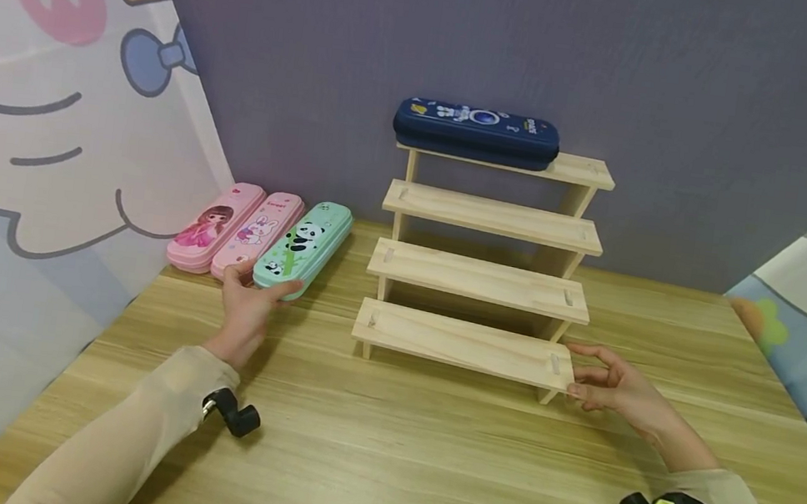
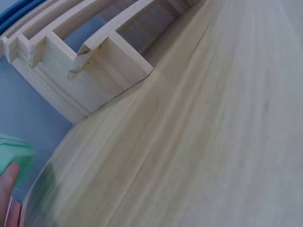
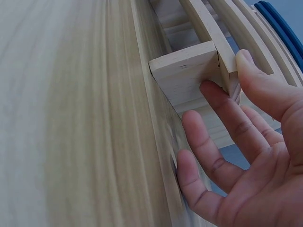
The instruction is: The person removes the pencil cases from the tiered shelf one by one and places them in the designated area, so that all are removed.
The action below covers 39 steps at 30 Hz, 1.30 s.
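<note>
At the left, my left hand (image 1: 245, 308) grips the near end of a mint-green panda pencil case (image 1: 304, 244), thumb on one side. In the left wrist view, only the thumb (image 2: 6, 187) and part of that green case (image 2: 16, 153) show. Two pink pencil cases, one with a doll print (image 1: 213, 230) and one with a rabbit print (image 1: 260, 233), lie beside it. My right hand (image 1: 617, 389) pinches the right end of the lowest step of a wooden four-step rack (image 1: 468, 344); the right wrist view has the thumb above and the index finger below the board.
A navy space-print pencil case (image 1: 474, 133) lies on the rack's top step, towards the left. Behind the rack rises a grey panel (image 1: 306, 63). Cartoon-printed cloth (image 1: 82, 162) borders the wood-grain table (image 1: 378, 459) on the left, with more on the right.
</note>
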### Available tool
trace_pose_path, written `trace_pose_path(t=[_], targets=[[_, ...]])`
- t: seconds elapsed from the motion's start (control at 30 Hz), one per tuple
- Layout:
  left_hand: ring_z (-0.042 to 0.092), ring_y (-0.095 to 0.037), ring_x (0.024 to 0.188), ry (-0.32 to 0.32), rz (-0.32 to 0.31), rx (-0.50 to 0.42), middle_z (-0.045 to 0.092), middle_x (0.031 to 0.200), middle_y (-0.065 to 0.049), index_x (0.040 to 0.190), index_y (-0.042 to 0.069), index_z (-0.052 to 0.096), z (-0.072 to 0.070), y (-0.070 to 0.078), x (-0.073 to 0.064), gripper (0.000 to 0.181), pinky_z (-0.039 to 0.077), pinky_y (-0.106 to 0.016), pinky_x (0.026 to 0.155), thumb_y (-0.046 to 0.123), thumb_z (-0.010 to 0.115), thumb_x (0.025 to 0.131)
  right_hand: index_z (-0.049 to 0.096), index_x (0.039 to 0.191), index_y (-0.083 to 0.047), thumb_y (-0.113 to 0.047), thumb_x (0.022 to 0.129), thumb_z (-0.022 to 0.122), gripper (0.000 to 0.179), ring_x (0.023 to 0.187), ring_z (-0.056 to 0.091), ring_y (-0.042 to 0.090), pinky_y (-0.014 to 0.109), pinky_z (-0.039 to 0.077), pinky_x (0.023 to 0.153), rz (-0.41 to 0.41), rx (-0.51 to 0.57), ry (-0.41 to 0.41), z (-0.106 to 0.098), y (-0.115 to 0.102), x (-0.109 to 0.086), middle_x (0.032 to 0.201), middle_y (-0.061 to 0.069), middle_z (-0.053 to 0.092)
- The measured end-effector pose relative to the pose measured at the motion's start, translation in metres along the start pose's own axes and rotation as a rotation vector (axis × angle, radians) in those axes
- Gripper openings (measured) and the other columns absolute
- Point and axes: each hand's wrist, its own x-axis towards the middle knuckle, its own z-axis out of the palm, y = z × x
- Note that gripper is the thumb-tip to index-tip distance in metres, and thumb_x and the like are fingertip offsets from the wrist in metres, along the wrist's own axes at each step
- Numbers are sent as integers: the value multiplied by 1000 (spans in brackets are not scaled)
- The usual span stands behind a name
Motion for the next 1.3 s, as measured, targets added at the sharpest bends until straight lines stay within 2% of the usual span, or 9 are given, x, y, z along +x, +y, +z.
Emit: trace_pose_path(t=[0.27, 0.47, 0.7, 0.97, 1.3], targets=[[60, -13, 72, 25, -42, 60, 35, 116, -5, 122, 9, 34, -4, -6, 4, 75, 61, -25, 60, -23, 76, 69, 50, 137, -37, 7, 97, 55, 60, 95, 70, 18, 30, 59, 70, 8, 5, 1, 0, 2, 0, 115, -7, 70], [62, -13, 76, 32, -45, 47, 36, 117, -5, 127, 6, 33, -4, -7, 7, 76, 62, -28, 66, -24, 75, 71, 49, 136, -37, 7, 97, 55, 60, 94, 70, 18, 30, 59, 69, 16, 0, 10, -1, 1, -1, 115, -7, 70], [60, -12, 76, 30, -66, 53, 31, 116, -5, 138, 2, 27, -2, -9, 8, 82, 61, -25, 69, -25, 71, 74, 49, 137, -35, 5, 96, 59, 57, 91, 70, 19, 30, 58, 68, 28, -33, 38, -1, 1, 0, 114, -7, 70], [62, -9, 62, 9, -65, 105, 33, 115, -6, 135, 1, 28, -5, -7, 9, 76, 61, -27, 59, -19, 73, 77, 50, 137, -35, 3, 96, 61, 57, 91, 71, 19, 30, 58, 69, 40, -43, 48, 0, -1, 0, 113, -8, 70], [64, -11, 52, -86, -147, 210, 33, 117, -9, 138, -1, 19, -7, -2, 7, 76, 58, -24, 49, -10, 72, 84, 50, 135, -37, 5, 96, 59, 57, 91, 71, 19, 31, 59, 69, 51, -54, 55, 3, -4, -1, 112, -9, 70]])
